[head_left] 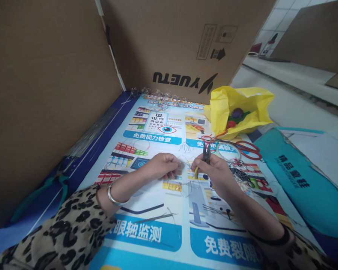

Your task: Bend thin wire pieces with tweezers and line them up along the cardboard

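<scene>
Near the middle of the printed sheet, my left hand [163, 165] is closed in a pinch, with a thin wire [186, 162] at its fingertips. The wire's full shape is too fine to follow. Just to the right, my right hand [217, 174] grips a pair of pliers [206, 153] with a yellow handle; the dark jaws point away from me. A small gap separates the two hands. Short lengths of wire [159, 217] lie on the sheet below my left hand, and more thin pieces lie under my right forearm.
A yellow bag [242, 108] with coloured yarn stands at the back right, with red-handled scissors [249, 150] before it. Tangled wire [160, 98] lies along the cardboard wall [171, 45]. Teal-handled pliers [60, 180] and straight wires [91, 131] sit left; a teal box [298, 180] stands right.
</scene>
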Available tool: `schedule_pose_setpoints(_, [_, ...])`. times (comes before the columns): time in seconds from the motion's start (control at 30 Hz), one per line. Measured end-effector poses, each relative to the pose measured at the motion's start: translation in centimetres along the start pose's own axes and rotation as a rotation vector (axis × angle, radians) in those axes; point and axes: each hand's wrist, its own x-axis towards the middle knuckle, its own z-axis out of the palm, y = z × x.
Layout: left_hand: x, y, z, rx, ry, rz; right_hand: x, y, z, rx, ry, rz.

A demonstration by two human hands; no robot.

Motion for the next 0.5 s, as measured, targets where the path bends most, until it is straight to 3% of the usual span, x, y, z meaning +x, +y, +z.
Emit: schedule_pose_setpoints(0.5, [-0.10, -0.02, -0.27, -0.031, -0.080, 0.031, 0.02, 0.26, -0.18, -0.029, 0.009, -0.035])
